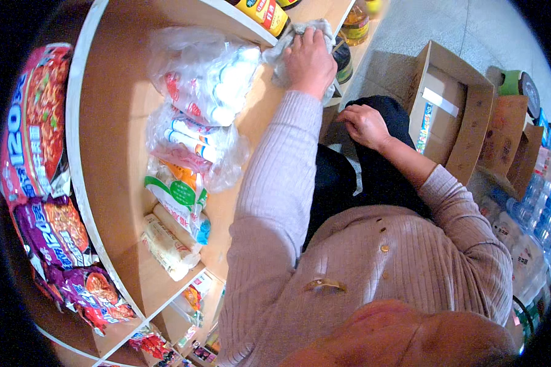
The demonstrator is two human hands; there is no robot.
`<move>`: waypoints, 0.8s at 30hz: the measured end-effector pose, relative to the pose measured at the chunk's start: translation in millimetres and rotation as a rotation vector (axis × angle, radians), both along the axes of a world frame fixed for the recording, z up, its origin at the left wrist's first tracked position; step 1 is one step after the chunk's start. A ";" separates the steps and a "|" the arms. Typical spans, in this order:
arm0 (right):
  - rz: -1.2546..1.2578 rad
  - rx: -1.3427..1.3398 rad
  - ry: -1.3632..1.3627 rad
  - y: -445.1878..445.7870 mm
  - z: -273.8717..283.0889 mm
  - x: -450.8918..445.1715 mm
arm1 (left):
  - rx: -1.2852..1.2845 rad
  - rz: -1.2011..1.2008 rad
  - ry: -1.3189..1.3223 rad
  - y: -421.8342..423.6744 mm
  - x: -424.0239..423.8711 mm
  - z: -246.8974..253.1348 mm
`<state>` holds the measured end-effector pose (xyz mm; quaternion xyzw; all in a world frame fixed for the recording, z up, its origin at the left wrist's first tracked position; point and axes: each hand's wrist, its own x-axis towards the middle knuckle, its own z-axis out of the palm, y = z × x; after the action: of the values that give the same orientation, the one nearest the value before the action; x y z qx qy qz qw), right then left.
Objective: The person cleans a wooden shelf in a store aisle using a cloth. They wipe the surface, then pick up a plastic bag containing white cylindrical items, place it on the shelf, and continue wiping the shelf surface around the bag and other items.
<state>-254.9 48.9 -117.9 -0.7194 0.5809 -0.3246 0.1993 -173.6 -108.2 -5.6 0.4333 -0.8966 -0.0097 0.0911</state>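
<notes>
My left hand (310, 62) presses on a crumpled grey-white cloth (278, 55) at the front edge of a wooden shelf (252, 179), its fingers spread over the cloth. Right beside it stands a yellow-labelled bottle (266, 16). My right hand (365, 126) rests on my knee in black trousers, loosely bent, with nothing seen in it. Left of my left arm, clear plastic bags of white packs (206, 78) lie on the shelf. Beyond them lie a smaller bag with white rolls (193, 137), a green-and-white package (179, 192) and wrapped cream-coloured rolls (170, 243).
Noodle multipacks (36, 137) fill the compartment at the far left, behind a white-edged divider (75, 114). An oil bottle (356, 25) and a dark-capped jar (342, 59) stand on a lower shelf. An open cardboard box (470, 119) and packs of bottled water (539, 206) are on the right.
</notes>
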 end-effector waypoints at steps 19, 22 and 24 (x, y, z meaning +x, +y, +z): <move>-0.090 0.011 -0.146 44.3 -3.3 -4.9 | 0.273 0.224 -0.071 215.6 211.0 27.5; -0.065 0.195 -0.376 53.3 0.1 0.8 | 0.509 0.266 0.333 240.9 234.4 20.5; 0.027 0.412 -0.636 54.5 0.7 5.4 | 0.756 0.410 0.694 245.3 242.1 13.0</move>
<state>-249.5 103.4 -117.3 -0.5353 0.5335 -0.4052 0.5145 68.5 137.1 7.4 0.5729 -0.6453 -0.4554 0.2191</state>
